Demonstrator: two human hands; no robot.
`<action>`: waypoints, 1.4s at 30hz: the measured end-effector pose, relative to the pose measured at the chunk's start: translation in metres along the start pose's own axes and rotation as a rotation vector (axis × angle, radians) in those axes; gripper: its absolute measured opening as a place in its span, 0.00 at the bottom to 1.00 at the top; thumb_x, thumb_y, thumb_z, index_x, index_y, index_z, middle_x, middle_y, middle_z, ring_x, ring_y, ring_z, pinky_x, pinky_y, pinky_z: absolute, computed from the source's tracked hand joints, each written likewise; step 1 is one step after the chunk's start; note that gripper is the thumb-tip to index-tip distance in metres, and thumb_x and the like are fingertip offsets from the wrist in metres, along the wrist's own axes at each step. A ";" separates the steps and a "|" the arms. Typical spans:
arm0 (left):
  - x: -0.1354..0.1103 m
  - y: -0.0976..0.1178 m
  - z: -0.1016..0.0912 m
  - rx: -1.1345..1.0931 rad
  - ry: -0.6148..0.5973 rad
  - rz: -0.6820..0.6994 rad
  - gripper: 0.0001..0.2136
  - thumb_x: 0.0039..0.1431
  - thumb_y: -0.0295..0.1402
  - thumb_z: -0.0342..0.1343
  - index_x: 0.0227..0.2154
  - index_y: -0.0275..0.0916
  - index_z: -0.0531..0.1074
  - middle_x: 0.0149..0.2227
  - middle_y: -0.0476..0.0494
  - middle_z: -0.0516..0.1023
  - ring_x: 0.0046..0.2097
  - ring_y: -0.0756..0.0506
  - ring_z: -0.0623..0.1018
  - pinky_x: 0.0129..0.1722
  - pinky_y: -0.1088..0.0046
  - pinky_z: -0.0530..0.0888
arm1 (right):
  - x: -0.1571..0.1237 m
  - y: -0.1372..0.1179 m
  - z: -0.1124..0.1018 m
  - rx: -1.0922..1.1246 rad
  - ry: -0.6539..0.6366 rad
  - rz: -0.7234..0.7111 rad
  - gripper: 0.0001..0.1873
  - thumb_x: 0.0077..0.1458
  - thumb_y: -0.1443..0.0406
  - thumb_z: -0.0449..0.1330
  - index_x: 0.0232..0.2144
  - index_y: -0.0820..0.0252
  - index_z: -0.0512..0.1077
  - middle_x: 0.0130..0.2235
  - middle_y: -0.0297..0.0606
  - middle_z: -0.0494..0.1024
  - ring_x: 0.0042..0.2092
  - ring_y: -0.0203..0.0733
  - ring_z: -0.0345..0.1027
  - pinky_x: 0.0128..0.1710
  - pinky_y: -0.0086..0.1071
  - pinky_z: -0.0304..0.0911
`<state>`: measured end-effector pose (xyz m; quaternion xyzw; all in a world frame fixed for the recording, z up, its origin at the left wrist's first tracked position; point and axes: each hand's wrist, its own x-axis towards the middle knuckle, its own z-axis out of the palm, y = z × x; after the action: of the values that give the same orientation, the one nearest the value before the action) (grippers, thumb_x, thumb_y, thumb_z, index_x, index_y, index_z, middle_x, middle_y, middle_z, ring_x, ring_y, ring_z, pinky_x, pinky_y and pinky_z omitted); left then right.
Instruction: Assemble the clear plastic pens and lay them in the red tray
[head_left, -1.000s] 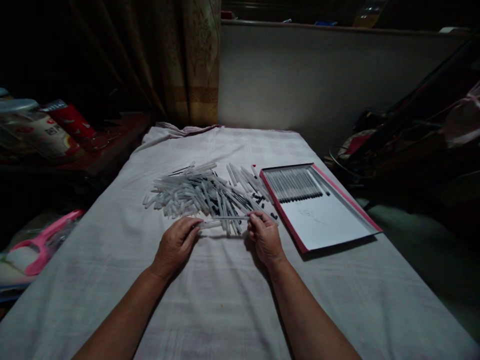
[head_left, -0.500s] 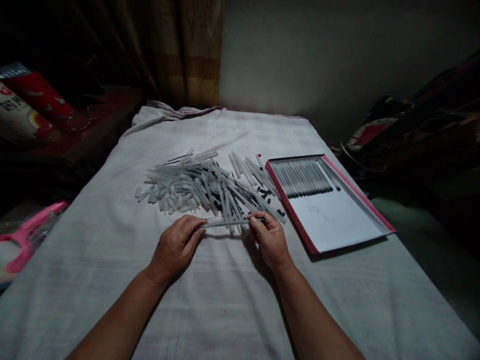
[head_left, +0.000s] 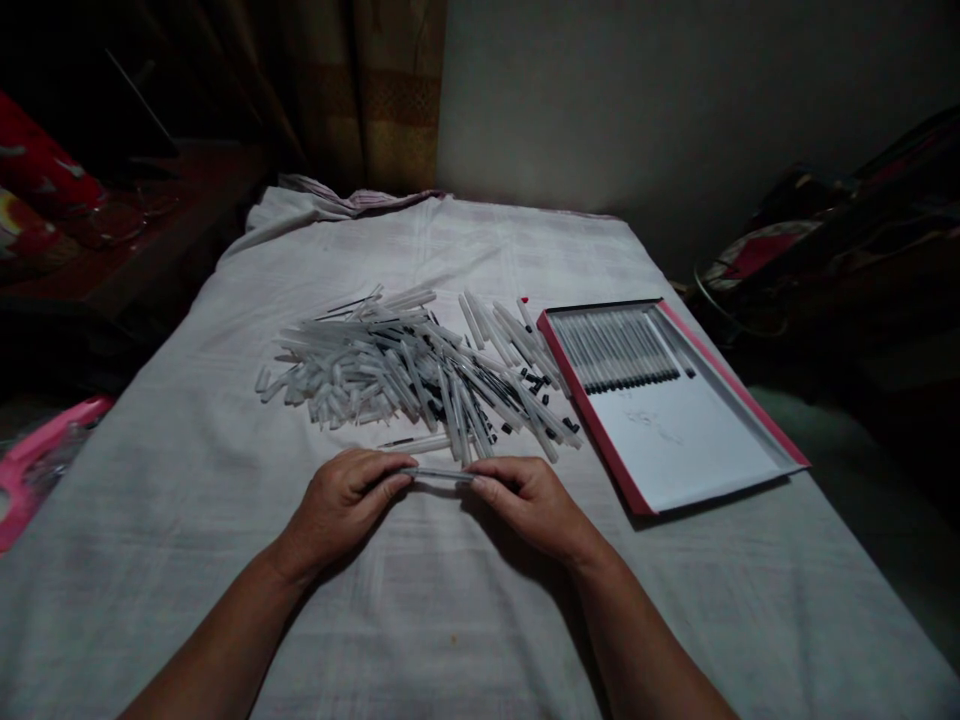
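A thin, clear pen (head_left: 442,475) stretches level between my hands, just in front of a heap of pen parts. My left hand (head_left: 341,505) pinches one end between thumb and fingers. At the other end, my right hand (head_left: 529,505) has the same kind of pinch, and its fingers hide the tip. Beyond them lies the heap of clear pen barrels, caps and dark refills (head_left: 360,365). Small black plugs (head_left: 534,380) are scattered at its right side. In a shallow red-edged box (head_left: 604,445), a row of assembled-looking pens (head_left: 619,350) lies side by side, black ends toward me.
A pale cloth (head_left: 420,620) covers the work surface. Several loose barrels (head_left: 510,335) lie between heap and box. To the left are a dark side table (head_left: 172,225) and a pink plastic object (head_left: 45,455). A curtain (head_left: 397,110) and wall stand behind.
My right hand has moved left and down toward my left hand, so less of the pen shows between them. At the box's right end, the last pen now lies close to the row.
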<state>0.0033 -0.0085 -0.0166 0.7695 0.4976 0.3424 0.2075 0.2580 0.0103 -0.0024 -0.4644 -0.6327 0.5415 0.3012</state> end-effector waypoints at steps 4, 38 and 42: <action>0.000 0.001 0.001 0.001 0.009 0.037 0.10 0.65 0.40 0.56 0.40 0.44 0.80 0.35 0.46 0.85 0.35 0.46 0.83 0.37 0.71 0.78 | 0.001 0.001 0.001 -0.023 -0.007 -0.022 0.13 0.57 0.61 0.60 0.38 0.56 0.84 0.35 0.38 0.85 0.35 0.44 0.78 0.36 0.33 0.71; 0.005 -0.003 0.005 -0.126 0.097 -0.274 0.16 0.60 0.46 0.56 0.40 0.41 0.81 0.35 0.43 0.85 0.36 0.43 0.84 0.38 0.69 0.81 | 0.048 0.040 -0.246 -0.826 1.098 0.519 0.22 0.54 0.60 0.57 0.44 0.66 0.82 0.42 0.57 0.83 0.43 0.59 0.76 0.38 0.40 0.65; 0.005 -0.002 0.005 -0.125 0.100 -0.310 0.16 0.60 0.45 0.55 0.39 0.41 0.81 0.35 0.43 0.85 0.35 0.44 0.84 0.40 0.69 0.81 | 0.064 0.047 -0.249 -0.961 1.025 0.622 0.22 0.58 0.58 0.55 0.47 0.62 0.81 0.44 0.57 0.83 0.46 0.58 0.76 0.38 0.38 0.64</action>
<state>0.0073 -0.0027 -0.0199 0.6510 0.5976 0.3747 0.2803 0.4654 0.1691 0.0020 -0.8938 -0.4201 -0.0163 0.1559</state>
